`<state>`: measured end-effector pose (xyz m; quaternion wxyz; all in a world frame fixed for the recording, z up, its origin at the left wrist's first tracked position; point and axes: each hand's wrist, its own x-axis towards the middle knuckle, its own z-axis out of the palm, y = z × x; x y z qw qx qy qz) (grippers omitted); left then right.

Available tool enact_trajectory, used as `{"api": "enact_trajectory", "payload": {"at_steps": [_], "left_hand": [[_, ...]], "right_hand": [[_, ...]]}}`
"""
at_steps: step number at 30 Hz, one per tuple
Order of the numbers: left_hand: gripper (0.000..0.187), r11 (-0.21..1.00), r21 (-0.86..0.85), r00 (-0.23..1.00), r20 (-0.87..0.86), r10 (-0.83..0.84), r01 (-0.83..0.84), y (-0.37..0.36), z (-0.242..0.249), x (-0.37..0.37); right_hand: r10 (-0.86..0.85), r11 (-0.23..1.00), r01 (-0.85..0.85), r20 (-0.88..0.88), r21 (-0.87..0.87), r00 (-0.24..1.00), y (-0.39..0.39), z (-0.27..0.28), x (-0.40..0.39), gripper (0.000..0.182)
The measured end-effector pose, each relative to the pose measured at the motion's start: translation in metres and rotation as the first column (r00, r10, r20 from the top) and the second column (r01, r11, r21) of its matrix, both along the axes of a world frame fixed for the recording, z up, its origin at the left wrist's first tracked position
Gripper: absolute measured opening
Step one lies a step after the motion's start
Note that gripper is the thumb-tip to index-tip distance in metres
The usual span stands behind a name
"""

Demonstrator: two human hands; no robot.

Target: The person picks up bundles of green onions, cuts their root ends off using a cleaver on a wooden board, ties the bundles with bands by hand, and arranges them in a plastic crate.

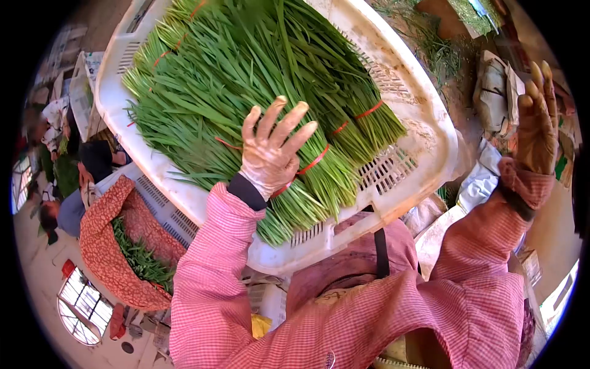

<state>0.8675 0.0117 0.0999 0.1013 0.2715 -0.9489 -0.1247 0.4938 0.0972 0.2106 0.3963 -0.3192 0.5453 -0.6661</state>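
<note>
Bundles of long green chives (221,92), tied with red bands (314,160), lie side by side in a white plastic basket (424,129) with slotted walls. My left hand (270,147) rests on the bundle nearest me, beside a red band. Its fingers are spread over the leaves and not wrapped round them. Out to the right of the basket, my right hand (538,120) is raised with its fingers stretched up and holds nothing I can see. It looks brown and stained. Pink checked sleeves cover both my arms.
At left, a red patterned cloth (101,246) holds loose green leaves (144,258). Other people (67,206) sit beyond it. Wrapped packages (491,92) and a pale plastic sack (479,175) lie to the right. Leaf scraps (436,52) litter the floor.
</note>
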Motion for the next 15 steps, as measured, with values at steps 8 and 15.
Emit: {"api": "enact_trajectory", "payload": {"at_steps": [8,15], "left_hand": [[0.033,0.998,0.058,1.0,0.011,0.011,-0.011,0.006,-0.02,0.024],[0.034,0.997,0.058,0.999,-0.018,0.048,-0.047,0.01,-0.021,0.024]], "right_hand": [[0.136,0.811,0.094,-0.342,0.577,0.93,0.031,-0.043,0.118,0.019],[0.622,0.738,-0.3,-0.436,0.604,0.651,-0.019,-0.116,0.201,0.02]]}}
